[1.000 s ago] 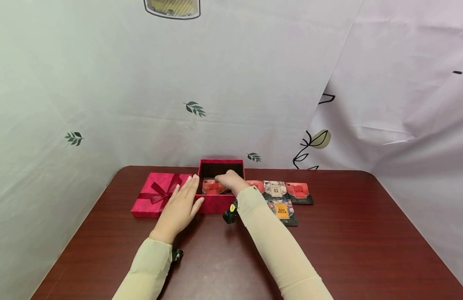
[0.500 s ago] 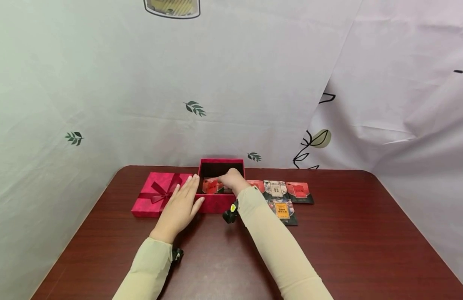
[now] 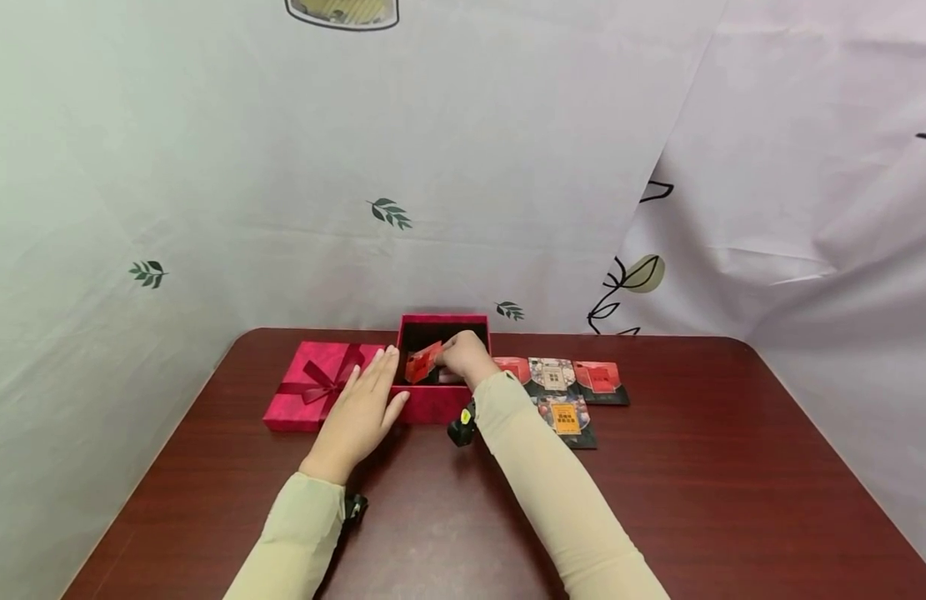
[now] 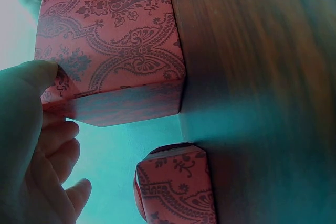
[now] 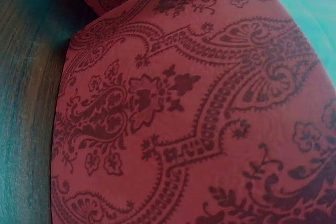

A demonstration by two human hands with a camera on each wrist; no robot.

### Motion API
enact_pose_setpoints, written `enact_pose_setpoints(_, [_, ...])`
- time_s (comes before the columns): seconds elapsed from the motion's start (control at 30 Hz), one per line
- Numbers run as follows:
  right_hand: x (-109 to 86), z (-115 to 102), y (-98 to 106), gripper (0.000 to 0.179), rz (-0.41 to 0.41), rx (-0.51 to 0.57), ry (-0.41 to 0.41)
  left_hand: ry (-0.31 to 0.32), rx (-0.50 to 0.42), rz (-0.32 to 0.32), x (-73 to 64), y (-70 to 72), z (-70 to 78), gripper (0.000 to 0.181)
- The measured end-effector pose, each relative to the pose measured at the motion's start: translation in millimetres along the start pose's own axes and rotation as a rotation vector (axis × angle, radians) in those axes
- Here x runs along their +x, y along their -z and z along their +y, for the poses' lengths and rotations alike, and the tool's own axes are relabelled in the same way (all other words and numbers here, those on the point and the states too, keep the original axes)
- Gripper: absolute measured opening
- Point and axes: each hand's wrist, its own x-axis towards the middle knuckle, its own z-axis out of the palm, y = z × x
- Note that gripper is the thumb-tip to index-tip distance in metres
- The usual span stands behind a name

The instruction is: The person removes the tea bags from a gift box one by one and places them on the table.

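Note:
My right hand (image 3: 465, 356) reaches into an open red patterned gift box (image 3: 432, 406) and pinches a red-and-black sachet (image 3: 422, 363), which stands tilted inside. The hand hides the box's right part. With straight fingers, my left hand (image 3: 353, 421) rests against the box's left front corner. In the left wrist view, its thumb touches the box's front face (image 4: 121, 35), while the other fingers lie by the side wall. The box's front (image 5: 178, 114) fills most of the right wrist view, where the held sachet is hidden.
The ribboned red lid (image 3: 297, 392) lies left of the box, partly behind my left hand. Several printed sachets lie right of the box, among them a white one (image 3: 553, 377), a red one (image 3: 600, 379) and an orange-labelled one (image 3: 566, 419). A cloth wall (image 3: 463, 167) stands behind the table.
The sachet in the right hand has tilted, its right side rising, and the right hand has lifted slightly. My left hand stays against the box.

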Motion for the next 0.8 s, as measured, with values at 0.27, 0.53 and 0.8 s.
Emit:
enact_pose_setpoints(0.27, [-0.5, -2.3, -0.3, 0.017, -0.003, -0.003, 0.031, 0.0, -0.001, 0.009, 0.6, 0.6, -2.1, 0.069])
enact_pose_setpoints(0.53, [-1.6, -0.8, 0.4, 0.02, -0.017, 0.015, 0.067, 0.002, -0.004, 0.003, -0.3, -1.4, -2.0, 0.069])
enact_pose_setpoints(0.8, [-2.5, -0.7, 0.2, 0.019, -0.003, -0.013, 0.149, -0.005, 0.001, 0.009, 0.3, 0.5, -1.2, 0.069])
